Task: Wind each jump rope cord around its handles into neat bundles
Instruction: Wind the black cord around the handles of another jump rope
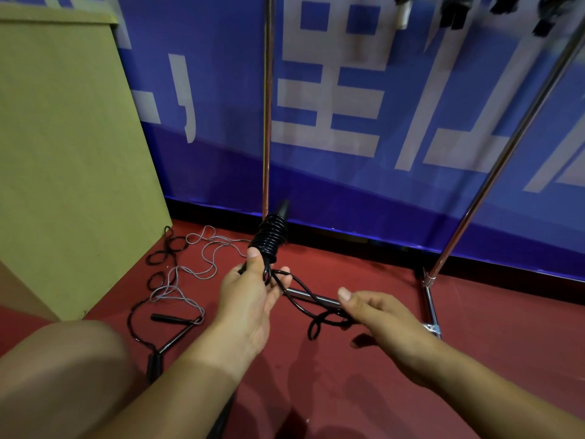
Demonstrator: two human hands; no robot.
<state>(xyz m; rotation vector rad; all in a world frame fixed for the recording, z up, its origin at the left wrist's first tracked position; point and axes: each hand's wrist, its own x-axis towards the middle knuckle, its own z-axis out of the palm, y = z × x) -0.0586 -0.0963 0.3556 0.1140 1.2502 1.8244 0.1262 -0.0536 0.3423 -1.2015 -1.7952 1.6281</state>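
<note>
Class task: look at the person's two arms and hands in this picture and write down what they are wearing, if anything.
Both forearms are bare as far as the picture shows: no sleeve reaches into view. The left hand and the right hand wear no gloves, and no ring, watch or bracelet shows on either wrist. A bare knee sits at lower left.

Couldn't see handles (282,208) under black cord (270,237) coils, only tip showed. My right hand (375,315) hid cord's loose end. Dark items (454,11) at top edge cut off, unidentifiable.
</note>
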